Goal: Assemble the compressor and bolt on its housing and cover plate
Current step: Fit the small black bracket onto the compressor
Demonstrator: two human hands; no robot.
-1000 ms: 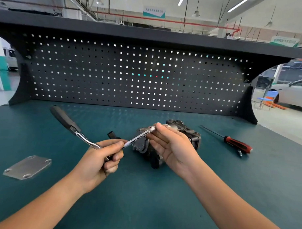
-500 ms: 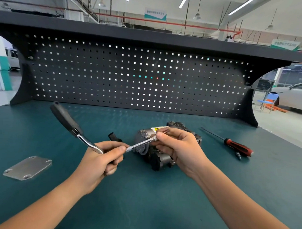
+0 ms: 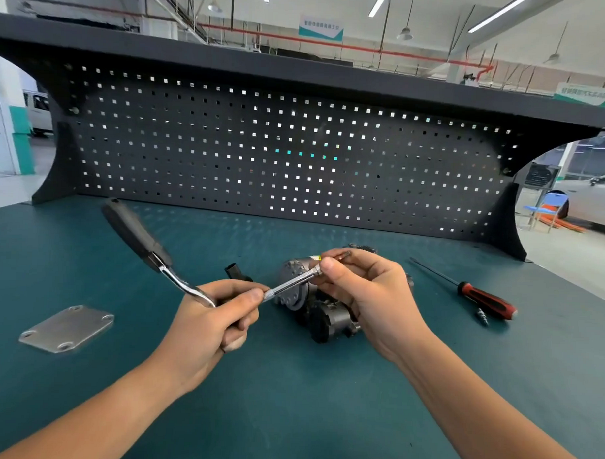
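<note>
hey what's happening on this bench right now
A person is working at a green workbench. The left hand grips a ratchet wrench near its head, while the right hand pinches the far end of its extension bar. The compressor lies behind. The cover plate lies unattached at left, a screwdriver at right.
</note>
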